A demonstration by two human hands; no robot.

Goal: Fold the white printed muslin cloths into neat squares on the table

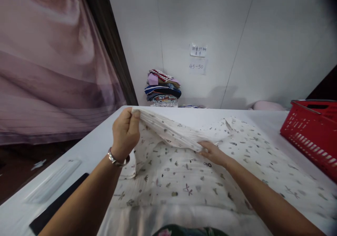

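A white cloth (184,173) with small printed figures lies spread over the white table (97,137). My left hand (125,130) is closed in a pinch on the cloth's far left edge and lifts it off the table; a metal bracelet sits on that wrist. My right hand (212,152) rests in the cloth's middle, fingers closed on the same raised fold. The fold runs taut between both hands.
A red plastic basket (310,134) stands at the table's right edge. A stack of folded clothes (163,88) sits against the back wall, under two paper notes (198,50). A dark flat object (58,204) and a white strip lie near the left front. A pink curtain hangs left.
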